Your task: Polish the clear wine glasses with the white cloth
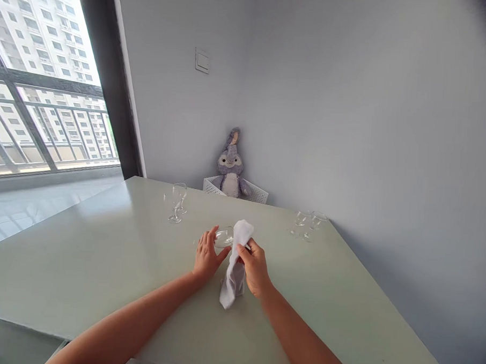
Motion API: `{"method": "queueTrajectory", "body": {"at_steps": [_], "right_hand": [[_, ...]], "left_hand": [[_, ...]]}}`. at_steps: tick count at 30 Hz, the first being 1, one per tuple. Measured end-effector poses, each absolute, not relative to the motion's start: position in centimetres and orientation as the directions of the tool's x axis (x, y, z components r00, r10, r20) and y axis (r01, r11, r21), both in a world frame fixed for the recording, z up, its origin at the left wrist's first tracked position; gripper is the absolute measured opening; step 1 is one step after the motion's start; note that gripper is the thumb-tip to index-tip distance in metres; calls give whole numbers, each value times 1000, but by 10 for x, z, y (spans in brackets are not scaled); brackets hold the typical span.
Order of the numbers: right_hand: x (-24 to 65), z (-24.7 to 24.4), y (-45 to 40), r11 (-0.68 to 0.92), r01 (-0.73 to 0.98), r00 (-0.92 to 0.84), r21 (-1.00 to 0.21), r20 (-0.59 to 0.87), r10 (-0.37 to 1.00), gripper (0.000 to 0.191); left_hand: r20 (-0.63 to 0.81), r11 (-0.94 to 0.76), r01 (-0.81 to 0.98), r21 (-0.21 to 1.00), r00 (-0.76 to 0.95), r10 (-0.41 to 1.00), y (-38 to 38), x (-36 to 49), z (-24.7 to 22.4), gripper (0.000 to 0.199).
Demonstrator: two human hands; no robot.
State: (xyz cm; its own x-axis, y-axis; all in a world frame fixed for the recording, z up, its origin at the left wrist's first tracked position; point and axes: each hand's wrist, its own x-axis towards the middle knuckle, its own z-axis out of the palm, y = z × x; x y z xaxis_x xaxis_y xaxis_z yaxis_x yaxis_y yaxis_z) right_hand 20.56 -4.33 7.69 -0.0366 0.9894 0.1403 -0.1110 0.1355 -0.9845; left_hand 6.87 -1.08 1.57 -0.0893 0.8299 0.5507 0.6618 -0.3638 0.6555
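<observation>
A clear stemmed glass (225,236) lies tilted on its side near the middle of the table. My left hand (208,257) grips it from the left, thumb and fingers curled about it; the stem is largely hidden. In my right hand (256,266) a white cloth (234,281) is pinched between thumb and fingers. The upper part of the cloth meets the right end of the glass, and its lower part hangs down toward the table. Whether any cloth is inside the glass, I cannot tell.
Stemmed glasses (179,191) stand upright at the back left of the pale table (114,273). More stemmed glasses (303,219) stand at the back right, near the edge. Beyond the table, a plush toy (230,168) sits in a white perforated basket (259,193) in the wall corner.
</observation>
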Motion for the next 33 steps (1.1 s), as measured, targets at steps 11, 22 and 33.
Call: {"method": "queueTrajectory", "body": {"at_steps": [11,22,33], "right_hand": [[214,63,-41,433,342,-121,-834,418,900,40],[230,63,-23,228,-17,-311,-973,222,924,40],[226,74,-33,501,354,-360,-790,379,853,23]], "left_hand": [[579,-389,784,483,47,814,-10,67,12,56],[566,-415,770,484,86,820,-8,65,10,56],[576,-463,758,459,143,805,-13,67,10,50]]}}
